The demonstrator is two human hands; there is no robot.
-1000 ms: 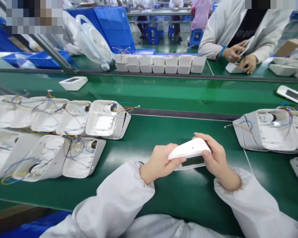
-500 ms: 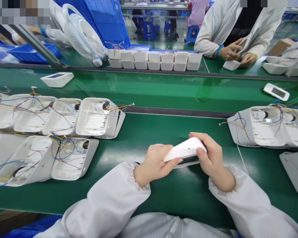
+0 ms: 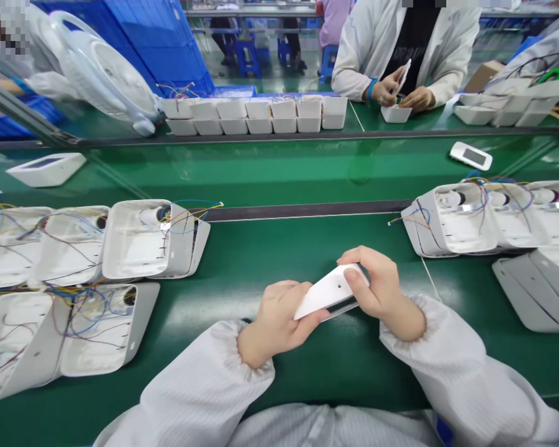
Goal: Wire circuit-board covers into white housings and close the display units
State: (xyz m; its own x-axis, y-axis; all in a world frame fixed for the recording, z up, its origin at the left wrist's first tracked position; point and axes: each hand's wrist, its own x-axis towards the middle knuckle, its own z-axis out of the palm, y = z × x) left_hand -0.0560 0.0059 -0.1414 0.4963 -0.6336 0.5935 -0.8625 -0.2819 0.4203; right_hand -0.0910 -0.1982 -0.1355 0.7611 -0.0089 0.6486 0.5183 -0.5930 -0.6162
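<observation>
A white plastic housing (image 3: 328, 292) with a small hole in its top face is held just above the green table (image 3: 270, 267), tilted up to the right. My left hand (image 3: 276, 320) grips its lower left end. My right hand (image 3: 375, 285) wraps its upper right end. A dark window shows along its underside. Both arms wear white sleeves.
Open white shells with coloured wires (image 3: 149, 239) lie in rows at the left, and more (image 3: 466, 217) at the right. A conveyor belt (image 3: 279, 171) runs behind, carrying finished units (image 3: 470, 155). Small white trays (image 3: 256, 117) and a white fan (image 3: 107, 77) stand beyond; a co-worker's hands (image 3: 400, 93) work opposite.
The view has shifted right and down, so everything slid left in frame. Both hands have kept their grip and the housing has tilted a little steeper.
</observation>
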